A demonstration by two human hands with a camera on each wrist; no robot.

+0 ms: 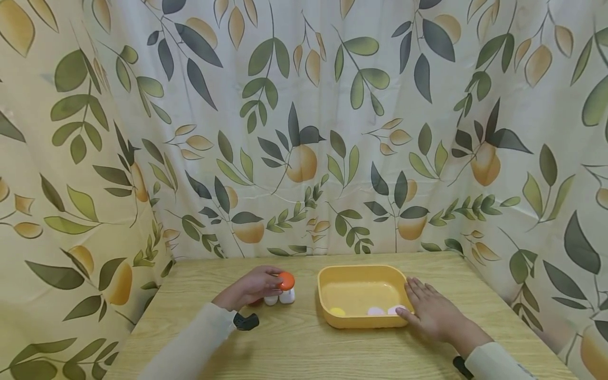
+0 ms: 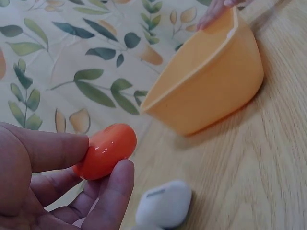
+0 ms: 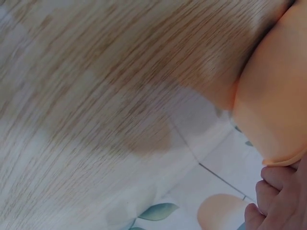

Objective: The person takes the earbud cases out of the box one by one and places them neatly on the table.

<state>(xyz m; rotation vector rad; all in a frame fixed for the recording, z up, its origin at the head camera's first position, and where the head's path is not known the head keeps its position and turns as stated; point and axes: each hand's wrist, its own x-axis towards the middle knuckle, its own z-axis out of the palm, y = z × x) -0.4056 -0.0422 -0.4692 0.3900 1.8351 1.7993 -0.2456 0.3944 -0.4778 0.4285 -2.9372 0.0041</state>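
Between thumb and fingers, my left hand (image 1: 258, 284) pinches a glossy orange-red rounded piece (image 2: 109, 149), held above white objects (image 1: 287, 296) on the table. One white object (image 2: 164, 203) with a small grey slot shows below it in the left wrist view. My right hand (image 1: 434, 311) rests on the right side of a yellow-orange bin (image 1: 366, 321), its fingers along the rim and the thumb near the front corner. Inside the bin lie a yellow piece (image 1: 337, 312) and two pale pinkish pieces (image 1: 376, 311). The right wrist view shows that hand's fingers (image 3: 276, 191) at the bin's rim.
The wooden table (image 1: 304, 353) reaches back to a curtain (image 1: 304, 132) printed with leaves and fruit, which also hangs along both sides. A dark red thing (image 1: 256, 303) lies partly hidden beneath my left hand, beside the white objects.
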